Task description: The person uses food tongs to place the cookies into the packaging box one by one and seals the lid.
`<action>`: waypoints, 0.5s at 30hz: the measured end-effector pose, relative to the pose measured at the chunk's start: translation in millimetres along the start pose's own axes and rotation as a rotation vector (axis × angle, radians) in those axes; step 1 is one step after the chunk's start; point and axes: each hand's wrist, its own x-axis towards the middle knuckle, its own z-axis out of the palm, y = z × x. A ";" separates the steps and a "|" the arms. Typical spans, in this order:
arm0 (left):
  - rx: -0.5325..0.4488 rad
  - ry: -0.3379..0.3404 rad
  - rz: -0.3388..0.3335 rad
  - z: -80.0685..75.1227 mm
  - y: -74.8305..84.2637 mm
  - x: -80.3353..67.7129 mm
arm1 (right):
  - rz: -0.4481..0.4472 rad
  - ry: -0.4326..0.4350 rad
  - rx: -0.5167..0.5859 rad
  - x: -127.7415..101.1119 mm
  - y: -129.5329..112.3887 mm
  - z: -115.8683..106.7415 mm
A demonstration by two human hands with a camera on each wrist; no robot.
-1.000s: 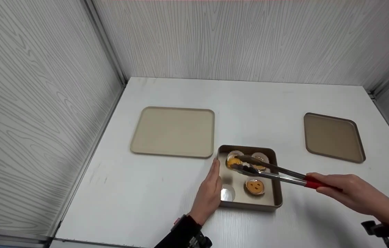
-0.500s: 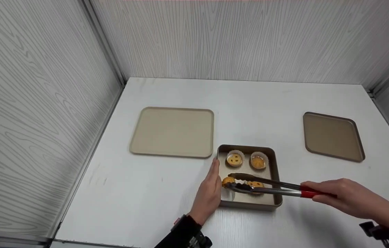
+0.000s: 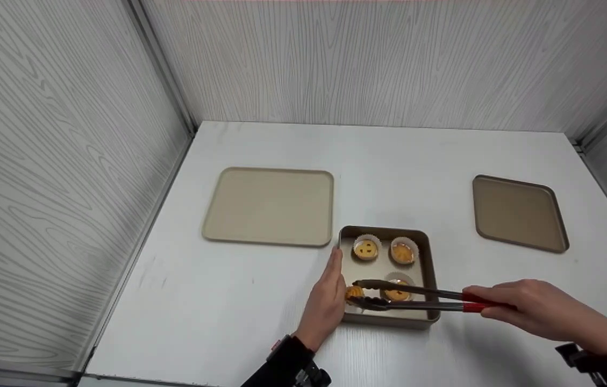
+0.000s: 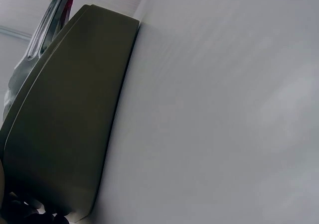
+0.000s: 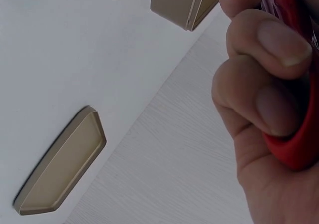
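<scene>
My right hand [image 3: 542,306] grips a pair of tongs [image 3: 448,306] by their red handles; in the right wrist view its fingers [image 5: 271,40] curl round the red grip [image 5: 299,144]. The tongs' tips are at a small ridged yellow pastry [image 3: 354,293] in the front left corner of a deep square baking tin [image 3: 389,321]. Straight fingers of my left hand [image 3: 323,306] rest along the tin's left wall, which fills the left of the left wrist view [image 4: 70,104]. Paper cups hold a dotted yellow tart [image 3: 366,249], an orange tart [image 3: 403,252] and another tart [image 3: 397,294], partly behind the tongs.
A flat beige tray [image 3: 271,207] lies on the white table [image 3: 201,301] to the left behind the tin. A smaller brown tray [image 3: 519,214] lies at the right. Pale wood-grain walls [image 3: 335,59] stand round the table.
The tongs have carried the ridged pastry from above the back left cup towards me, to the tin's front left corner, and lower. My left hand and the tin have stayed in place.
</scene>
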 end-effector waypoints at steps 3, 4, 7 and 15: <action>0.002 0.000 -0.001 -0.3 0.0 -0.1 | 0.009 -0.017 -0.005 1.6 -0.3 0.6; 0.005 0.001 0.000 -0.5 0.1 -0.2 | 0.009 -0.020 -0.006 2.2 -0.4 0.8; 0.013 0.002 0.000 -0.6 0.6 -0.4 | -0.006 -0.009 -0.017 3.5 -0.1 1.4; -0.001 -0.003 0.002 0.0 -0.3 -0.1 | -0.011 -0.005 -0.031 2.7 1.5 -1.2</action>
